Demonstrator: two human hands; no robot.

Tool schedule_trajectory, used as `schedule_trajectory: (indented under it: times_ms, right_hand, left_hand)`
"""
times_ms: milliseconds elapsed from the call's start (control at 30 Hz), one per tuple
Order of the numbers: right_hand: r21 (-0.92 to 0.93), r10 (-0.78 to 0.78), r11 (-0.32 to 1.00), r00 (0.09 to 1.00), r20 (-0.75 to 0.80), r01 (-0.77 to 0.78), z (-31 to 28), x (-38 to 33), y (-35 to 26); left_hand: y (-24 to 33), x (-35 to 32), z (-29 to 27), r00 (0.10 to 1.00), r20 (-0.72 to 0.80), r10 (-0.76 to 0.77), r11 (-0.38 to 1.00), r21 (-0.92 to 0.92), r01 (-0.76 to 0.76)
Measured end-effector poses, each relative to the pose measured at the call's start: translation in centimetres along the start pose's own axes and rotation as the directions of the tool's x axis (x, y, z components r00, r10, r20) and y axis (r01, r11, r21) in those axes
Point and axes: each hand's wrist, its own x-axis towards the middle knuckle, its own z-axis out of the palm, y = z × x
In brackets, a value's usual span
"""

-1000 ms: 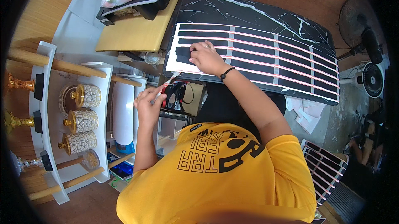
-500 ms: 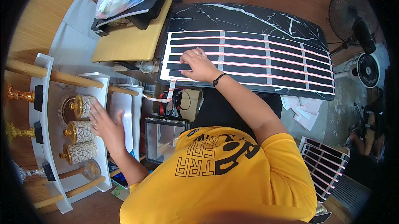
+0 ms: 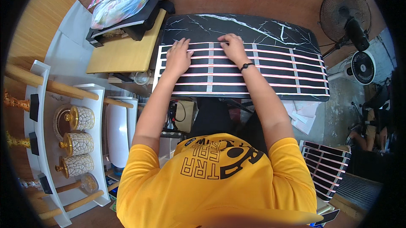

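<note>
A black panel (image 3: 275, 72) with pale-edged pink strips along its length and grey crossbands lies on the black marble-patterned table (image 3: 241, 26). My left hand (image 3: 178, 58) rests palm down on its left part, fingers stretched out toward the far edge. Farther right, my right hand (image 3: 233, 49) touches the panel near that far edge. Its fingers bend slightly, with the thumb apart. Neither hand appears to hold anything. A dark bracelet circles my right wrist.
At the left, a white shelf (image 3: 98, 143) holds several patterned jars with gold lids. A wooden-topped cabinet (image 3: 122, 59) bears a black device and a plastic bag. Two fans (image 3: 363, 68) stand at the right. Another striped panel (image 3: 325, 168) leans low on the right, near a person.
My left hand has moved from beside the shelf onto the panel. My right hand has shifted right and toward the far edge. The loose strip hanging at the panel's left end no longer shows.
</note>
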Motion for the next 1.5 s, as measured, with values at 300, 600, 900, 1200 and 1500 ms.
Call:
schedule_trajectory:
  times_ms: [300, 600, 900, 1200, 1500]
  right_hand:
    - [-0.203, 0.016, 0.979, 0.976, 0.218, 0.029, 0.5, 1.6, 0.5]
    - [-0.373, 0.236, 0.924, 0.892, 0.385, -0.083, 1.9, 4.3, -0.3]
    - [-0.24, 0.05, 0.971, 0.977, 0.205, 0.0, 2.1, 2.8, -0.2]
    - [-0.215, 0.118, 0.969, 0.992, -0.041, -0.124, 4.0, 1.1, -1.4]
    - [-0.183, 0.253, 0.945, 0.961, -0.109, -0.269, 4.2, 0.3, -2.8]
  left_hand:
    - [2.1, 7.3, 4.4, 0.944, 0.326, 0.052, 0.992, -0.123, -0.012]
    - [2.8, 8.2, 4.6, 0.928, 0.372, 0.0, 1.0, -0.029, 0.011]
    - [0.6, 12.5, 4.5, 0.764, 0.631, 0.134, 0.914, -0.377, 0.151]
    - [1.6, 14.9, 3.0, 0.698, 0.675, 0.237, 0.961, -0.269, -0.067]
    - [1.4, 14.7, 4.7, 0.746, 0.627, 0.224, 0.965, -0.252, -0.078]
